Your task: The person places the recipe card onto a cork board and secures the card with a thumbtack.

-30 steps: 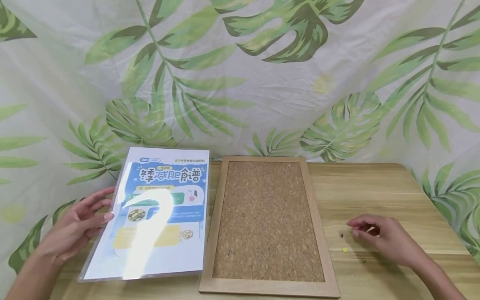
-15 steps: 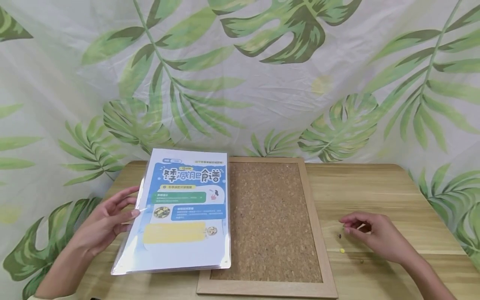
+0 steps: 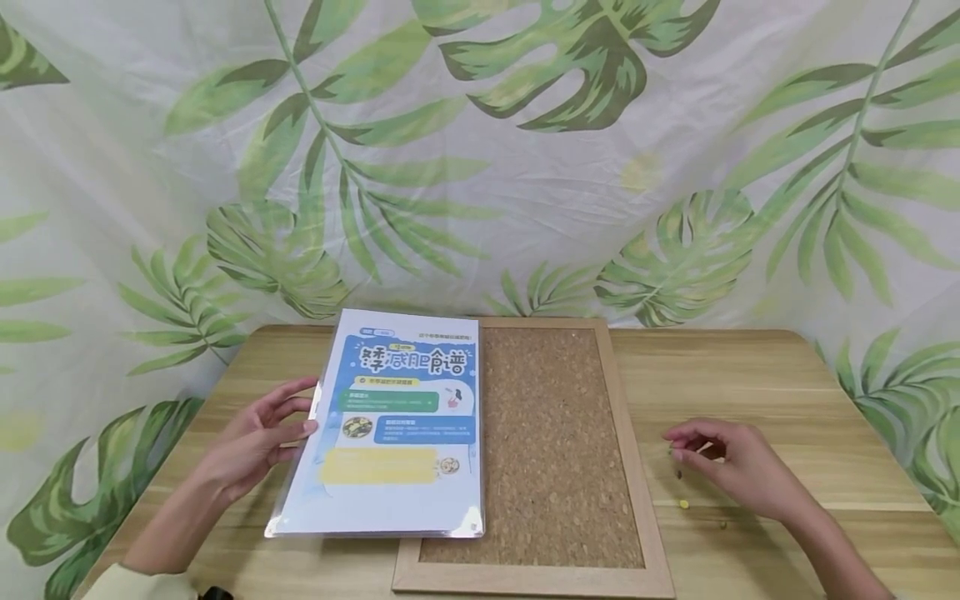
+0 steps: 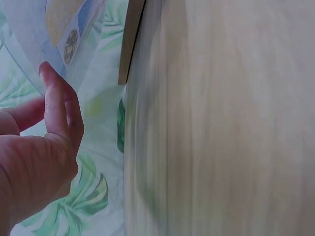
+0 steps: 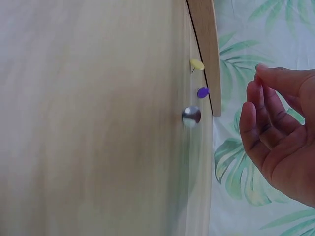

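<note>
My left hand (image 3: 251, 446) pinches the left edge of a laminated poster (image 3: 397, 504), thumb in front and fingers behind. Blue and white, with Chinese print and food pictures, the poster is raised and tilted, overlapping the left part of a wood-framed cork board (image 3: 558, 433). To the board's right, my right hand (image 3: 738, 467) is held above the table with thumb and index fingertips pinched together. A tiny greenish thing, apparently a thumbtack, shows at those fingertips. Below the hand lie a yellow thumbtack (image 5: 197, 64), a purple thumbtack (image 5: 203, 92) and a shiny silver one (image 5: 191, 116).
The wooden table (image 3: 750, 375) reaches back to a white cloth (image 3: 525, 208) printed with green leaves. The board's frame (image 3: 532, 579) lies near the table's front. A dark object (image 3: 217, 593) shows at the lower edge beside the left sleeve (image 3: 142, 583).
My left hand has carried the poster rightward, from beside the board to over its left part. The right hand has shifted slightly left, towards the board. The loose thumbtacks stay on the table.
</note>
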